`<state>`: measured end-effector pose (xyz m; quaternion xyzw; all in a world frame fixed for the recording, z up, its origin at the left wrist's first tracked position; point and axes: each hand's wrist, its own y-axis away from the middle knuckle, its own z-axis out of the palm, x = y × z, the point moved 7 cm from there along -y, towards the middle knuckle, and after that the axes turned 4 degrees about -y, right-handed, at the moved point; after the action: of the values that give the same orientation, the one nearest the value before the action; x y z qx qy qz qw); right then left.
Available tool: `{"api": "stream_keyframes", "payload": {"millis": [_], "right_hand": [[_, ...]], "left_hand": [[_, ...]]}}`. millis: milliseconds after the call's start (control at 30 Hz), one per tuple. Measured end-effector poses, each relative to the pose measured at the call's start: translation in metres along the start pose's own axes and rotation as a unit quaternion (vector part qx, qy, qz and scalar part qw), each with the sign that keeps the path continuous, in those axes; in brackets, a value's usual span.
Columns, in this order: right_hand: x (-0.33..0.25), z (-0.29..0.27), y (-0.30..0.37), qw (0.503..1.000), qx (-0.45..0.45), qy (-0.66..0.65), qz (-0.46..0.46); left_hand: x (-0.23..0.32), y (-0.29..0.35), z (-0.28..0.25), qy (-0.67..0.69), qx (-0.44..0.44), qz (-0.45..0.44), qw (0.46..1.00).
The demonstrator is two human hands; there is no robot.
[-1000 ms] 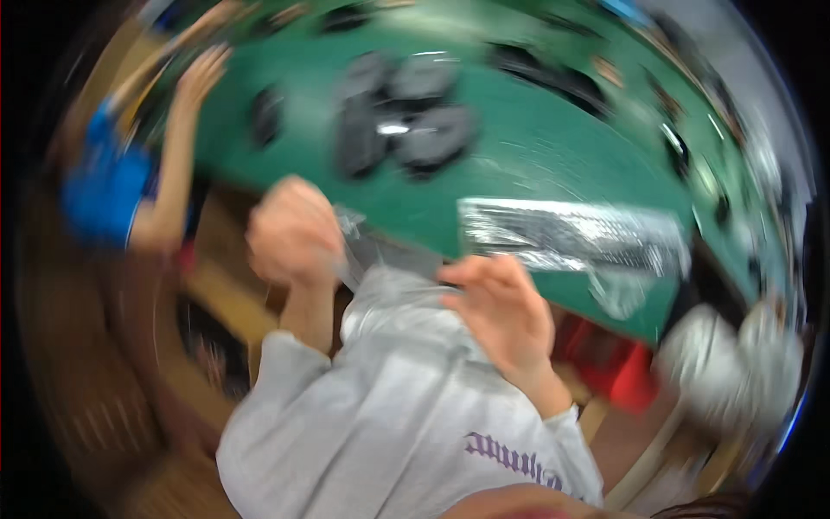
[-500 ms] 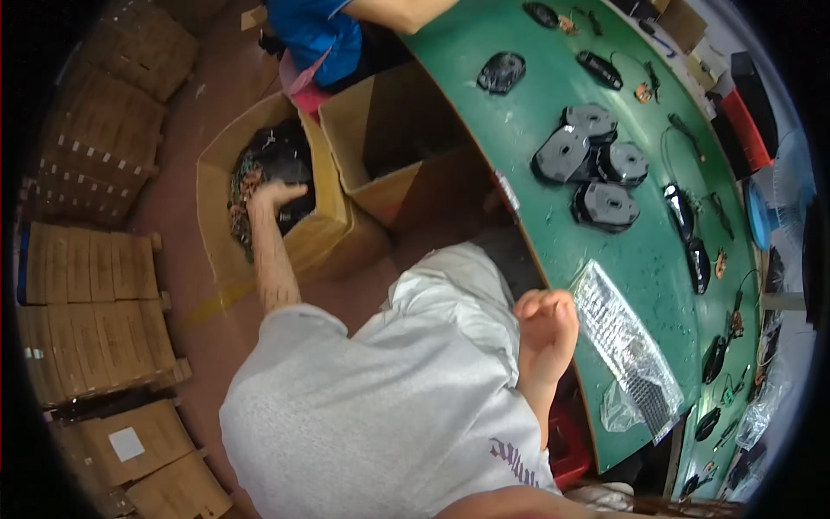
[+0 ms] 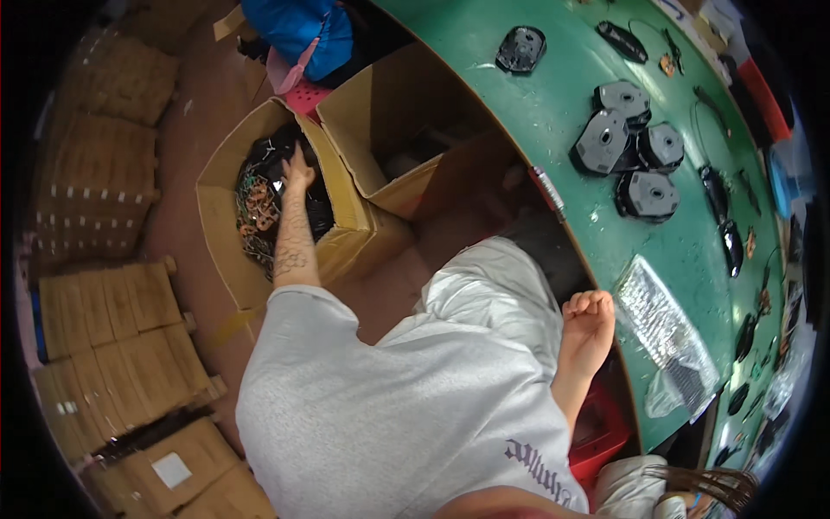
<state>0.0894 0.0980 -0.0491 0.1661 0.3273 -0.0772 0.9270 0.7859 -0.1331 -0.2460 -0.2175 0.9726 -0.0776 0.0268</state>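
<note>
My left hand (image 3: 296,176) reaches into an open cardboard box (image 3: 220,238) on the floor at my left. Its fingers are apart over black plastic (image 3: 270,156), and nothing shows in its grasp. Beside that hand, a heap of small copper-coloured and green circuit parts with wires (image 3: 258,208) fills the box's left side. My right hand (image 3: 590,327) is at the edge of the green table (image 3: 510,112), palm up with its fingers curled in and nothing visible in them. Closest to it on the table is a silvery clear plastic bag (image 3: 661,311) with a dark keyboard-like piece at its lower end.
A stack of grey-and-black computer mouse shells (image 3: 640,147) lies on the table, with a single dark shell (image 3: 521,49) farther left. Another open box (image 3: 398,186) stands against the table. Stacked cartons (image 3: 112,303) line the left. A red stool (image 3: 601,424) is below my right arm.
My left hand has moved farther up and right within the box, uncovering more of the circuit parts. The view has shifted, and my right hand stays curled by the table edge.
</note>
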Motion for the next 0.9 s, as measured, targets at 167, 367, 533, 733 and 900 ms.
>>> {"api": "stream_keyframes", "payload": {"millis": [167, 367, 533, 733, 900], "right_hand": [[0.014, 0.020, -0.008, 1.000, 0.005, 0.028, 0.004], [0.003, 0.018, -0.028, 0.994, 0.048, 0.101, -0.018], [-0.001, 0.040, -0.035, 0.973, -0.037, 0.230, -0.002], [-0.048, 0.029, -0.033, 0.982, -0.050, 0.172, -0.050], [-0.099, 0.007, -0.008, 0.952, 0.006, 0.260, -0.159]], "left_hand": [[0.010, 0.029, -0.126, 0.307, 0.320, -0.024, 0.896], [0.167, 0.125, -0.388, 0.375, 0.619, 0.128, 0.678], [0.249, 0.079, -0.284, 0.370, 0.398, 0.174, 0.821], [0.303, 0.107, -0.152, 0.308, 0.331, 0.254, 0.855], [0.479, 0.173, -0.164, 0.323, -0.077, 0.368, 0.869]]}}
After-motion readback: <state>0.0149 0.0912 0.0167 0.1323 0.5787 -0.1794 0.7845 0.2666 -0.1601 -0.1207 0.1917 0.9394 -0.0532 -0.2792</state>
